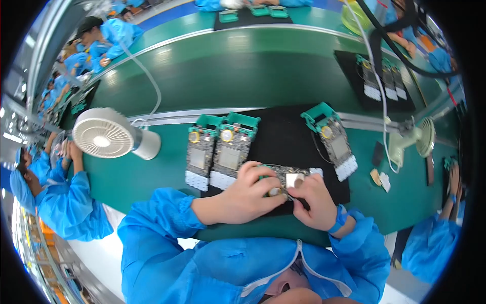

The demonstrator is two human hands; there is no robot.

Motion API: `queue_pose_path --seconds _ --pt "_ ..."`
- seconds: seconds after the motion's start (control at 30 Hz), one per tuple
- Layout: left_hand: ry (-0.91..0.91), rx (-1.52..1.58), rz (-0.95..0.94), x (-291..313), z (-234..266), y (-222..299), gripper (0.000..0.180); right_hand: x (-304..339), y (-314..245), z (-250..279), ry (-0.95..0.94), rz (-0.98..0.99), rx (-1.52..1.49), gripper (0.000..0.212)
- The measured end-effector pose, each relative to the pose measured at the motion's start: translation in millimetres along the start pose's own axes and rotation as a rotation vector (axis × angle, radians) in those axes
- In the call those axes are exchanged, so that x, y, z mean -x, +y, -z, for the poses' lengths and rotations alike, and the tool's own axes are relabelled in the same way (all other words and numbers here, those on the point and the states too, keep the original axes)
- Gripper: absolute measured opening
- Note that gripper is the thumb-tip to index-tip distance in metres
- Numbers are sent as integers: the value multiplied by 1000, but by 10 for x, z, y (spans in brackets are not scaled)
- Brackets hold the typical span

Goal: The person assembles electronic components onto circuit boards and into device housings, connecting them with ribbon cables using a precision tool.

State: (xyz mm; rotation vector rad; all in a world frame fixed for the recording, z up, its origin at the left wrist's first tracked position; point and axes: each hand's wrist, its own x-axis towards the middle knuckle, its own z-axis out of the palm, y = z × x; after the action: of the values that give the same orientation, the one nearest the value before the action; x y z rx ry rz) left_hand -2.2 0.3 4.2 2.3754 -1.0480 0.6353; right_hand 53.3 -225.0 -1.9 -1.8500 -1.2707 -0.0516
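L hand (250, 195) curled on speckled oblong circuit bd (284, 173); R hand (315, 203) half-closed on same; blk mat (280, 137) under.

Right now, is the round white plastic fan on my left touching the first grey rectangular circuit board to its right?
Apart: the head view shows green table between fan and board.

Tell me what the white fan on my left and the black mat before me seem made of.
The white fan looks like moulded plastic, satin-smooth, judging by its rounded, softly shiny surfaces. The black mat is matte, perhaps rubber or fabric; its dull face shows no glare.
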Motion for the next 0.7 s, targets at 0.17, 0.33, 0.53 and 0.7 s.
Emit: queue_pose_path --seconds 0.17,0.33,0.53,0.7 --pt "52 27 -48 -44 -77 -16 24 36 -188 -3 -143 38 389 33" --pt "1 93 111 -101 82 114 49 75 -169 18 176 -83 119 29" --pt "-329 41 292 -375 193 73 79 -243 -54 269 80 -246 633 27" --pt "-111 -110 -171 -558 226 -353 48 -71 132 363 63 -599 30 23"
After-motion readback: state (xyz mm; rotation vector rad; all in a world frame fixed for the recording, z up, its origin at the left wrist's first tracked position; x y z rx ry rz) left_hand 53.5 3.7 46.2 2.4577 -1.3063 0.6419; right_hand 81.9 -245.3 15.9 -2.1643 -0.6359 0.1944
